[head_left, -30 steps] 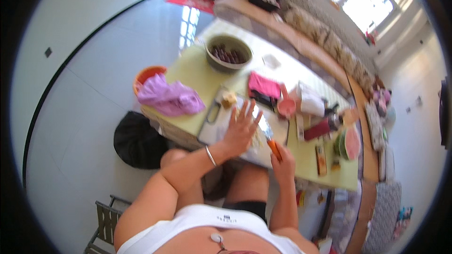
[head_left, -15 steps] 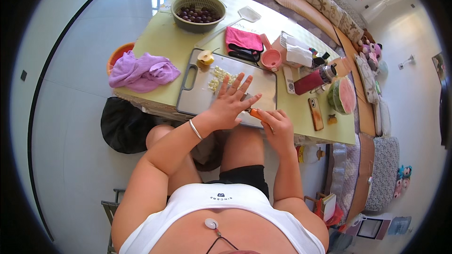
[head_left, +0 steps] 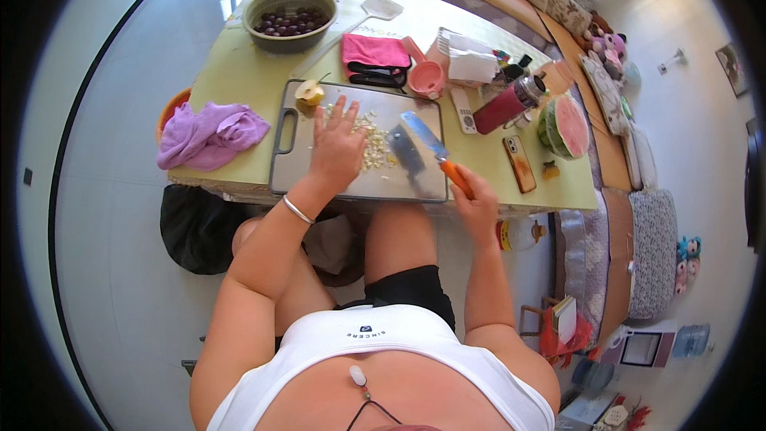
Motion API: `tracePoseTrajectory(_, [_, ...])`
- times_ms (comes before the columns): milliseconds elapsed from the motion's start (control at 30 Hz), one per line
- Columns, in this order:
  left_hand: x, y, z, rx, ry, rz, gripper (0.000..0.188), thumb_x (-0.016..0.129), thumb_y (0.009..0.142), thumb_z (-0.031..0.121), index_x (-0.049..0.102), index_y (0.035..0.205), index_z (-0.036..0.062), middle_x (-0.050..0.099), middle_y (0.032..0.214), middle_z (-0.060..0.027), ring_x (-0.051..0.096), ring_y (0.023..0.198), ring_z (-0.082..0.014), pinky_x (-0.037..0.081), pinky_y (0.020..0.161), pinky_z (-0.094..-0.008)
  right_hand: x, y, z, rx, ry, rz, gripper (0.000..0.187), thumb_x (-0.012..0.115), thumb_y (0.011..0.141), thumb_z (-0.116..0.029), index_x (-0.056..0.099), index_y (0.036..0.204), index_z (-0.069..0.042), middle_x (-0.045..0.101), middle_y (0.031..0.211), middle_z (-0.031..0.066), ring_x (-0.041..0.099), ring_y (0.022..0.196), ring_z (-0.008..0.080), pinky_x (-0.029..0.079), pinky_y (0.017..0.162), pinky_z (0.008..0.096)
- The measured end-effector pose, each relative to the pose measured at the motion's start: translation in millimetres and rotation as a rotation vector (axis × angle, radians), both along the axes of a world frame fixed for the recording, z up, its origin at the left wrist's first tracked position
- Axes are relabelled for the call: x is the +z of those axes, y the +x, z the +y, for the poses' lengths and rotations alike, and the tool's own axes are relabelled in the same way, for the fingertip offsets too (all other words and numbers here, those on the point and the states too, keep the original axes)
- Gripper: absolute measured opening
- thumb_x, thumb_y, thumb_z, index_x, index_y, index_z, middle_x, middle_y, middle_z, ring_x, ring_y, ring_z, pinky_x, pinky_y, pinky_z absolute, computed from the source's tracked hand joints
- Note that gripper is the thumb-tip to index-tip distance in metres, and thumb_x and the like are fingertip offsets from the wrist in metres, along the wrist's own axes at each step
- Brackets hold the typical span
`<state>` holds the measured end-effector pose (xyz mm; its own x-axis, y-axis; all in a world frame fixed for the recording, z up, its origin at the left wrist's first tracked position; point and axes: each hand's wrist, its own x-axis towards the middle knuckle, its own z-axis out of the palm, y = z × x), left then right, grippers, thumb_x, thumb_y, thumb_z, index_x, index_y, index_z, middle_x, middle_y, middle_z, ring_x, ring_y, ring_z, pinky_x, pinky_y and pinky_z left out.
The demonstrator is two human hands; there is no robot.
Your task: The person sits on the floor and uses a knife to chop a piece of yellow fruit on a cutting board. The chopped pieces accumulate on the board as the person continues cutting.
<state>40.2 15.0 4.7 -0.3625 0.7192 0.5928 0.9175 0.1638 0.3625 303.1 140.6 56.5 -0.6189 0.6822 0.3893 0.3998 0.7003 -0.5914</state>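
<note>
A cutting board [head_left: 323, 179] with a grey rim lies at the table's near edge. Small pale diced fruit pieces [head_left: 375, 142] are scattered over its middle. My left hand [head_left: 338, 148] is open, fingers stretched out, over the left side of these pieces and partly hiding them. Just beyond its fingertips sits a cut yellow-skinned fruit [head_left: 309, 93], probably a pear, its pale flesh and stem showing. In my right hand [head_left: 479, 203] is the orange handle of a kitchen knife [head_left: 425, 136]. Its blade is raised over the board's right side, apart from the pieces, with a dark reflection below.
Behind the board lie a pink cloth [head_left: 375, 49], a pink cup [head_left: 426, 78] and a spatula [head_left: 381, 7]. A colander [head_left: 290, 41] holds dark round fruit. Rightward are a remote [head_left: 463, 112], bottle [head_left: 504, 108], phone [head_left: 519, 164] and cut watermelon [head_left: 565, 129]. A purple towel [head_left: 211, 134] lies left.
My hands have moved apart: the left shifted left over the diced pieces, while the right drew the knife rightward and up off them. The view has shifted slightly.
</note>
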Motion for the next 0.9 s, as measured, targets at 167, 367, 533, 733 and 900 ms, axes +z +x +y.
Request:
tracePoseTrajectory(167, [-6.0, -4.6, 2.4, -0.022, 0.099, -0.004, 0.006, 0.066, 0.081, 0.010, 0.071, 0.080, 0.0068, 0.063, 0.126, -0.0164, 0.048, 0.133, -0.0349, 0.024, 0.115, -0.0583, -37.4, -20.8, 1.6, 0.003, 0.170, -0.137, 0.036, 0.069, 0.086, -0.015, 0.067, 0.121, -0.007, 0.069, 0.104, 0.0143, 0.064, 0.100, 0.0329, 0.051, 0.089, 0.0405])
tracePoseTrajectory(367, [1.6, -6.7, -6.1, -0.002, 0.113, -0.067, 0.004, 0.070, 0.077, 0.009, 0.069, 0.076, 0.0057, 0.066, 0.119, -0.0135, 0.051, 0.128, -0.0342, 0.030, 0.112, -0.0568, -45.5, -17.7, 34.1, -0.167, 0.018, 0.024, 0.026, 0.068, 0.087, -0.013, 0.069, 0.111, -0.004, 0.069, 0.098, 0.0134, 0.065, 0.093, 0.0294, 0.051, 0.085, 0.0389])
tracePoseTrajectory(533, [-2.4, -12.9, -6.0, 0.003, 0.085, -0.069, 0.010, 0.071, 0.077, 0.011, 0.071, 0.085, 0.0059, 0.065, 0.119, -0.0136, 0.051, 0.127, -0.0340, 0.029, 0.113, -0.0554, -50.7, 6.3, 69.2, -0.277, -0.119, -0.034, 0.020, 0.068, 0.084, -0.012, 0.070, 0.101, -0.001, 0.069, 0.092, 0.0139, 0.067, 0.076, 0.0262, 0.054, 0.074, 0.0374])
tracePoseTrajectory(733, [-0.1, -7.4, -5.3, -0.011, 0.053, -0.076, 0.026, 0.072, 0.078, 0.015, 0.072, 0.103, 0.0070, 0.063, 0.124, -0.0150, 0.050, 0.129, -0.0328, 0.027, 0.115, -0.0548, -63.5, -0.3, 63.7, -0.196, 0.041, -0.311, 0.017, 0.067, 0.081, -0.006, 0.071, 0.096, -0.001, 0.069, 0.087, 0.0151, 0.067, 0.077, 0.0263, 0.054, 0.074, 0.0341])
tracePoseTrajectory(900, [-0.6, -8.3, -5.1, -0.014, 0.069, -0.074, 0.021, 0.072, 0.078, 0.014, 0.073, 0.098, 0.0070, 0.064, 0.123, -0.0146, 0.050, 0.128, -0.0321, 0.027, 0.115, -0.0548, -76.4, -5.3, 83.5, -0.221, 0.016, -0.280, 0.014, 0.064, 0.081, -0.007, 0.070, 0.093, -0.002, 0.070, 0.085, 0.0158, 0.068, 0.080, 0.0309, 0.054, 0.076, 0.0391])
